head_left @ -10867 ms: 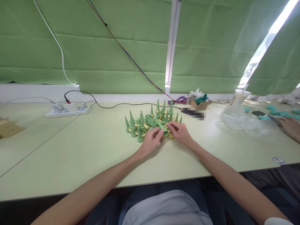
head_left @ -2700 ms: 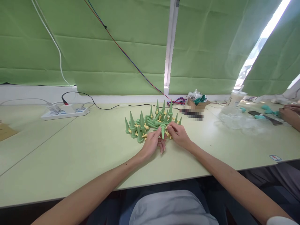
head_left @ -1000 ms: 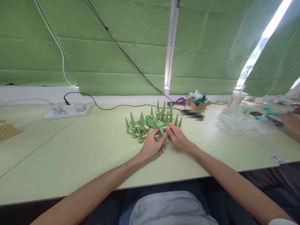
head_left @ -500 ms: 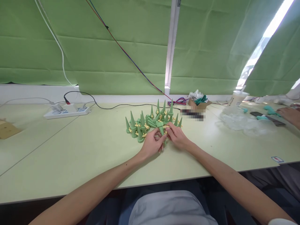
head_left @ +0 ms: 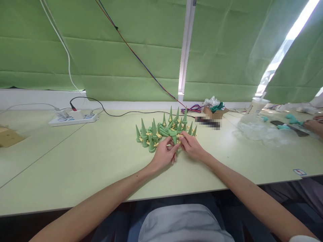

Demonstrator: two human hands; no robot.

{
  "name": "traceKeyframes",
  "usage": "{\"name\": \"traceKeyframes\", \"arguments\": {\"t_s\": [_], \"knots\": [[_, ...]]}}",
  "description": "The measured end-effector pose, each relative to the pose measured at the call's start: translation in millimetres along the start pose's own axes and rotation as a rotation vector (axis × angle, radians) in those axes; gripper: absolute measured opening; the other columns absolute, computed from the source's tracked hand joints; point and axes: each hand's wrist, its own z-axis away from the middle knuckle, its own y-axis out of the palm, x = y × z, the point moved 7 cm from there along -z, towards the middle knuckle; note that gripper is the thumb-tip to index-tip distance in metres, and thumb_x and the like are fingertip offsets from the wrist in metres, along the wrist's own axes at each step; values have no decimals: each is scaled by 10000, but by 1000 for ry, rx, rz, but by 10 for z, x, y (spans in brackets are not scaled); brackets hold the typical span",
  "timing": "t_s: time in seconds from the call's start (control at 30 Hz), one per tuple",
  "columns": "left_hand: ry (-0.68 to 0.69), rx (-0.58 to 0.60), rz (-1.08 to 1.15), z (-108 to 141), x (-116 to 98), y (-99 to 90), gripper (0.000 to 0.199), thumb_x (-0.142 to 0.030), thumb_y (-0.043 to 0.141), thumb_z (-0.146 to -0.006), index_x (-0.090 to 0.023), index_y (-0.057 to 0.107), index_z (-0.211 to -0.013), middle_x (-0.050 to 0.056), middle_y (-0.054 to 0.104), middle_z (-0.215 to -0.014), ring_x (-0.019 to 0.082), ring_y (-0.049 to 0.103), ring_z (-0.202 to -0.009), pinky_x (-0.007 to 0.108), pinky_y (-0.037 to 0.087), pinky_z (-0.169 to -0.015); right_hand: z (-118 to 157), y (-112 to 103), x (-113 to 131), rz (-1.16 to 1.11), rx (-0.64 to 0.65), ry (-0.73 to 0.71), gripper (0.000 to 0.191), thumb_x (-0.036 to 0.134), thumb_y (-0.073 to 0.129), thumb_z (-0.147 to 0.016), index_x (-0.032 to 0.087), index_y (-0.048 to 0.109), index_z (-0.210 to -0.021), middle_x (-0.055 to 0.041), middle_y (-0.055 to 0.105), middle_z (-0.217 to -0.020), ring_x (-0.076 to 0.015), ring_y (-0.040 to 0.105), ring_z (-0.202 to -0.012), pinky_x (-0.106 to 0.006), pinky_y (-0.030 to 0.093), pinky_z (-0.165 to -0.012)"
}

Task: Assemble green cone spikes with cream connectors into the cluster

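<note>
My left hand (head_left: 163,153) is closed on a green cone-shaped piece (head_left: 173,134), its wide base up and its narrow end pointing down between the fingers. Beside it my right hand (head_left: 192,146) pinches at a small pale yellow piece (head_left: 179,136) against the cone's side; the fingertips hide most of it. Just beyond both hands is a cluster of similar green cones (head_left: 143,131), many upright with small yellow pieces around them. Several more green cones (head_left: 163,130) lie on their sides in the middle of the cluster.
A white power strip (head_left: 73,120) with plugs lies at the back left, its black cable running along the wall. At the back right are a small cardboard box (head_left: 215,113), a plastic cup (head_left: 255,107) and a clear bag (head_left: 264,132). Another person's hand (head_left: 315,125) is at far right.
Both hands keep nearly the same hold on the green cone and the yellow piece. The whole view has shifted very slightly; the other person's hand at far right has moved a little.
</note>
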Motion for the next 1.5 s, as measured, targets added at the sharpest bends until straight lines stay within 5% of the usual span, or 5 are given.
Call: {"name": "traceKeyframes", "arguments": {"t_s": [1.0, 1.27, 1.4, 1.5], "knots": [[53, -48, -78, 4, -57, -17, 220, -379, 592, -889, -211, 466, -823, -52, 506, -547, 119, 536, -403, 229, 421, -395, -7, -102, 42, -32, -171, -35, 569, 562, 304, -1010, 218, 340, -558, 26, 382, -459, -111, 359, -448, -272, 275, -485], [123, -101, -166, 31, -100, -21, 195, -365, 486, -940, -211, 514, -1058, 71, 618, -1061, 77, 577, -503, 219, 467, -418, -1, -143, 32, -112, -220, 22, 541, 571, 336, -1002, 213, 387, -600, 23, 429, -502, -112, 405, -475, -256, 330, -491], [92, -89, -145, 37, -107, -26, 247, -439, 406, -982, -213, 497, -1020, -33, 579, -632, 107, 553, -451, 224, 461, -463, -1, -138, 23, -133, -216, 32, 526, 573, 347, -999, 213, 392, -617, 24, 425, -510, -114, 408, -480, -256, 333, -485], [67, -90, -100, 34, -104, -29, 307, -500, 390, -982, -211, 488, -949, -61, 517, -506, 121, 547, -428, 225, 452, -470, -3, -136, 25, -125, -213, 26, 533, 583, 347, -995, 212, 395, -616, 19, 434, -523, -115, 411, -484, -260, 337, -488]]}}
